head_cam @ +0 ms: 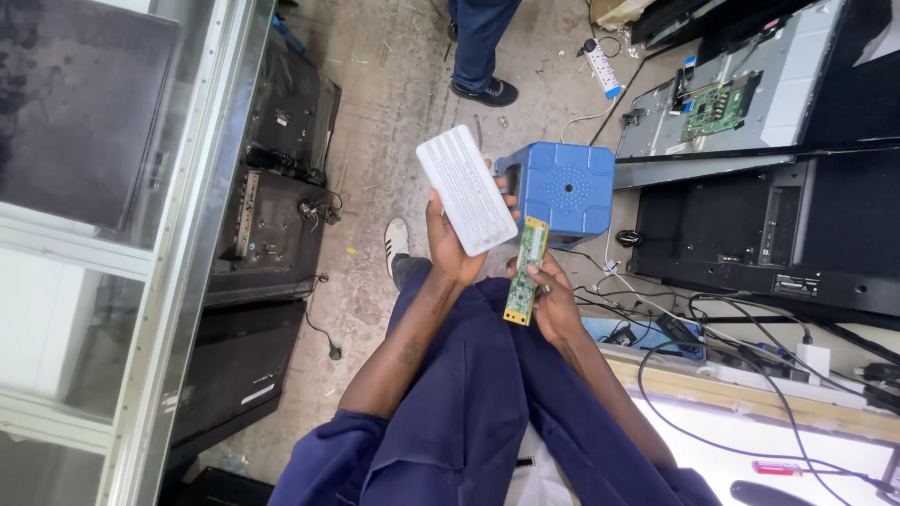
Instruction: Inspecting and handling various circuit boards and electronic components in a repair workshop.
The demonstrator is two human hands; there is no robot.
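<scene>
L hand (450, 251) is closed round the lower end of a white ribbed cover (466, 189), thumb on the near edge, fingers wrapped behind; cover is raised and tilted away, ribbed face up toward the camera, prob. so that face can be read. R hand (555, 302) pinches a narrow green board (526, 270) near its middle, fingertips on the long edge, not flat on the face, which looks like care to keep off the components; board stands nearly upright, its top end just below the cover's lower corner, close but I can't tell if touching. Both pieces are held over the lap, above the blue-clad knees, in front of a blue stool (564, 187) on the concrete floor (394, 84).

Around: 1 opened TV (750, 103) lies face down at upper R w/ a green circuit board exposed; more black TV backs (272, 215) lean at L beside a metal frame. Black cables (712, 337) trail over the bench (750, 398) edge at R; a red-handled screwdriver (783, 467) lies on the lit panel there. A white power strip (602, 67) sits on the floor near another person's legs (480, 42) at top, well apart from the hands.
</scene>
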